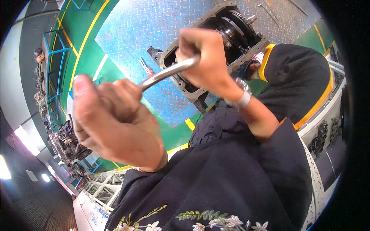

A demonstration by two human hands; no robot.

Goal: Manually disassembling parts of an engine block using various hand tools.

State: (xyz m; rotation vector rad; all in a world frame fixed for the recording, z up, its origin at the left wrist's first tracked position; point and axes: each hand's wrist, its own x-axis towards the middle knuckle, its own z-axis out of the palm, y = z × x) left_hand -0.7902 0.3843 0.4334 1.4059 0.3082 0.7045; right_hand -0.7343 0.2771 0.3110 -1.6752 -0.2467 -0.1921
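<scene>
A bent chrome bar (165, 76), perhaps a wrench handle, runs between my two hands. My left hand (117, 121) is closed around its lower left end, thumb pointing up. My right hand (206, 57), with a watch on the wrist, is closed at the bar's upper right end. Both hands look slightly blurred. Behind them, an open engine block (189, 94) lies on the blue steel plate, its crankshaft (227, 36) showing. My right hand covers part of the block, and whether the bar touches it I cannot tell.
Beside the block is a red-handled tool (148, 69). Thin metal rods (269, 14) lie on the checkered plate (127, 34). At right a person in black with yellow trim (296, 79) leans close to the block. Blue racks (58, 73) and engine parts (67, 140) stand at left.
</scene>
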